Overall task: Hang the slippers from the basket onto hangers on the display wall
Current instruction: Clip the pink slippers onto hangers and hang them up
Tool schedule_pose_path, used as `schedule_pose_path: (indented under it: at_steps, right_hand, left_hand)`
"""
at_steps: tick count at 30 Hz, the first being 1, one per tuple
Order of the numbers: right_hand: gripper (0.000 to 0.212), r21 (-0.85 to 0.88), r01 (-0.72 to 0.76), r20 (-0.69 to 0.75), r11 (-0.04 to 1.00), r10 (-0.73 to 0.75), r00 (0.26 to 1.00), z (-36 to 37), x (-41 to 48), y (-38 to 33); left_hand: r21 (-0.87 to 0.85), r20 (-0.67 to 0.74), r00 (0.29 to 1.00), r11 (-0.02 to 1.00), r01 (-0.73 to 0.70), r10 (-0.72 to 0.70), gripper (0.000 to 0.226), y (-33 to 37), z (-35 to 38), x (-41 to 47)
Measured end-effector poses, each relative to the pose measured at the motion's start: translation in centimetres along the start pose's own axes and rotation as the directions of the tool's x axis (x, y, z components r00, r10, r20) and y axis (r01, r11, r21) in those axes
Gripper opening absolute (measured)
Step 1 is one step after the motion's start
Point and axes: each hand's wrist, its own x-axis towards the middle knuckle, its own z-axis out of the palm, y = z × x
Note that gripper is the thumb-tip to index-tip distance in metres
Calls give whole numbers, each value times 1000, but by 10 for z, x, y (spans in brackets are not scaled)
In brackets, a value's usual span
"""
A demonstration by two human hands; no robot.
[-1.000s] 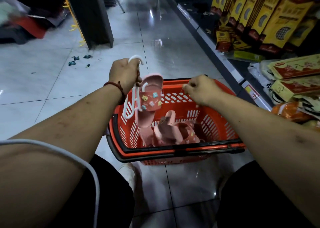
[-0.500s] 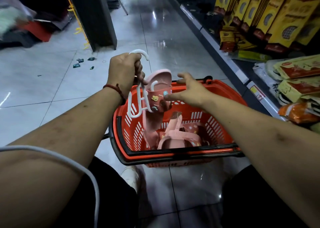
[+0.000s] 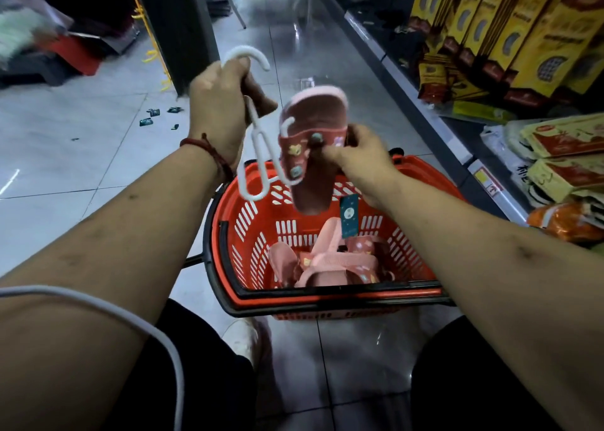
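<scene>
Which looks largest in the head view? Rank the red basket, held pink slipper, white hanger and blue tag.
1. red basket: largest by far, though farther from the camera.
2-3. held pink slipper and white hanger: alike in length. The slipper is broader and the left hand hides part of the hanger, so I leave these two unranked.
4. blue tag: smallest.

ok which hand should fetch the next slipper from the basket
Right, probably. The left hand grips the white hanger; the right hand only pinches the slipper on it, directly above the basket.

Open tiled floor [image 3: 98,155] at frame left, dark pillar [image 3: 176,31] upper centre, stocked shelving [image 3: 490,136] blocking right side, red basket [image 3: 248,221] below centre.
</scene>
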Motion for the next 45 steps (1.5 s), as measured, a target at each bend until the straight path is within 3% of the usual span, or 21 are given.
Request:
schedule_pose_path:
  at_steps: [3, 5, 9, 13, 16, 19, 24, 29, 32, 35, 37, 38, 40, 42, 44, 45]
  right_hand:
    - [37, 61, 8, -163, 998, 2, 987, -9, 3, -11]
    - [36, 119, 14, -222, 993, 13, 975, -16, 3, -19]
    - [30, 298, -13, -225, 954, 84, 971, -26, 0, -31]
    - [42, 212, -123, -92, 970, 145, 985, -25, -5, -27]
    - [42, 108, -236, -2, 966, 237, 971, -14, -13, -9]
    - [45, 117, -300, 15, 947, 300, 954, -10, -15, 4]
    - [43, 155, -286, 154, 946, 263, 952, -22, -8, 3]
    - [48, -59, -225, 440, 972, 228, 869, -36, -1, 15]
    - [39, -160, -205, 388, 966, 253, 886, -30, 4, 27]
    - [26, -380, -82, 298, 921, 206, 932, -27, 12, 44]
    - [22, -417, -49, 293, 908, 185, 938, -28, 16, 52]
    - [27, -393, -65, 305, 917, 196, 932, -30, 18, 55]
    - [58, -424, -99, 361, 900, 268, 893, -36, 21, 60]
    - [82, -552, -109, 438, 827, 398, 806, -40, 23, 67]
    - [53, -673, -41, 466, 739, 466, 752, -44, 24, 76]
    - [31, -692, -21, 451, 722, 455, 768, -45, 25, 79]
  left_hand:
    - [381, 34, 999, 925, -5, -9, 23, -13, -2, -2]
    - [529, 87, 995, 848, -4, -49, 19, -21, -4, -5]
    - [507, 214, 949, 857, 95, -232, 36, -35, -10, -12]
    - [664, 303, 841, 732, 152, -449, 73, -48, -13, -15]
    - [694, 435, 757, 717, 63, -488, 50, -62, -5, -25]
    - [683, 430, 779, 729, 50, -456, 47, -77, 0, -29]
    - [579, 371, 805, 793, 189, -463, 55, -88, -13, -14]
    - [413, 327, 870, 884, 219, -368, 49, -76, -15, -2]
    - [349, 347, 876, 913, 212, -336, 49, -68, -13, 4]
    - [228, 371, 881, 949, 219, -293, 48, -62, -7, 6]
    - [132, 391, 881, 964, 232, -266, 48, -57, -6, 8]
    - [99, 390, 883, 965, 241, -260, 49, -56, -7, 10]
    - [20, 358, 897, 962, 271, -260, 52, -52, -9, 13]
    - [-98, 312, 917, 952, 291, -249, 44, -46, -10, 17]
    - [-176, 250, 936, 939, 295, -247, 36, -38, -12, 22]
    - [-194, 220, 946, 939, 283, -239, 38, -35, -14, 26]
